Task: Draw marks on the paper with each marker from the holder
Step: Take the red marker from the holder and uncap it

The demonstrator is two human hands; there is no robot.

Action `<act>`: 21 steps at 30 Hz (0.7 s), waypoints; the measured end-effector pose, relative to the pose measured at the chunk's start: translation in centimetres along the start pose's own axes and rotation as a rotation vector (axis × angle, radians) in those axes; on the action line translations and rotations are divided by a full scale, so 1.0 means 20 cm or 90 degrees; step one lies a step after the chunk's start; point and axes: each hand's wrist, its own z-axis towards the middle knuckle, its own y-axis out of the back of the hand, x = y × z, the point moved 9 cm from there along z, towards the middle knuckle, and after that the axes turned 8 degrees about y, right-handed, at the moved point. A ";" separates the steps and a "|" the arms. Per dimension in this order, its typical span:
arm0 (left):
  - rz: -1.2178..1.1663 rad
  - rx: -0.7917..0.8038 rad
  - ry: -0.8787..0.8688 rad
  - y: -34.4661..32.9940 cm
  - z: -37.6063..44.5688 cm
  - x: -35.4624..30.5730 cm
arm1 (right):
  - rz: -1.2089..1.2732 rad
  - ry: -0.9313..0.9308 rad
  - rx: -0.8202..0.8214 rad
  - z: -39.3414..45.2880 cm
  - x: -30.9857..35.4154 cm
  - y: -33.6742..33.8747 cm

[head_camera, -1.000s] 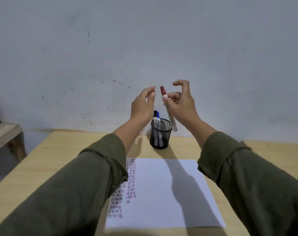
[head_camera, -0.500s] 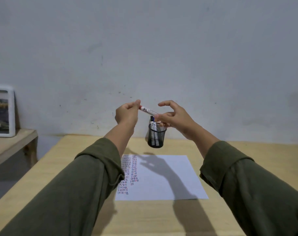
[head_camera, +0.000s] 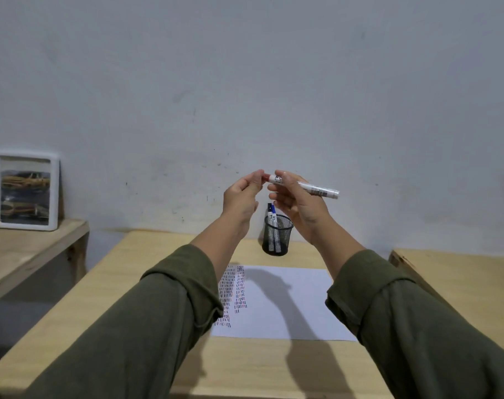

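red marker point(head_camera: 302, 186) is held up over the holder point(head_camera: 277, 239), lying sideways, right hand point(head_camera: 298, 207) pinching the barrel and left hand point(head_camera: 242, 197) pinching what looks like the cap, so it pulls off leftward along the axis.

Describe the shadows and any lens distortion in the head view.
Head view: the arms throw soft dark shadows across the paper and the table, so the light comes from behind and above; the wide-angle lens stretches the sleeves near the lower edge; the marker label is too blurred to read.
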 end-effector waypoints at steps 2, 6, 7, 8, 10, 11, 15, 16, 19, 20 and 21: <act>-0.051 0.065 0.005 -0.03 0.01 0.03 | 0.030 -0.016 -0.011 0.00 -0.02 0.00; -0.115 0.093 0.019 -0.04 0.04 0.06 | 0.072 -0.033 -0.027 -0.01 -0.08 0.01; -0.114 0.079 0.020 -0.03 0.04 0.07 | 0.075 -0.030 -0.028 -0.01 -0.08 0.01; -0.106 0.057 0.023 -0.02 0.04 0.07 | 0.073 -0.025 -0.028 -0.01 -0.09 0.01; -0.081 0.011 0.029 0.02 0.05 0.09 | 0.056 -0.015 -0.022 -0.01 -0.09 0.01; -0.070 -0.008 0.034 0.04 0.05 0.09 | 0.046 -0.012 -0.017 -0.01 -0.10 0.01; -0.043 -0.085 0.080 0.12 0.05 0.13 | -0.012 0.001 0.013 -0.02 -0.16 -0.02; -0.053 -0.117 0.091 0.17 0.05 0.14 | -0.034 0.003 0.022 -0.03 -0.17 -0.02; 0.006 -0.239 0.066 0.40 0.07 0.14 | -0.072 -0.010 0.023 -0.05 -0.22 0.00; 0.076 -0.264 0.043 0.47 0.06 0.13 | -0.075 -0.022 0.018 -0.07 -0.24 0.02; 0.142 -0.282 0.016 0.52 0.05 0.13 | -0.078 -0.037 0.016 -0.09 -0.26 0.03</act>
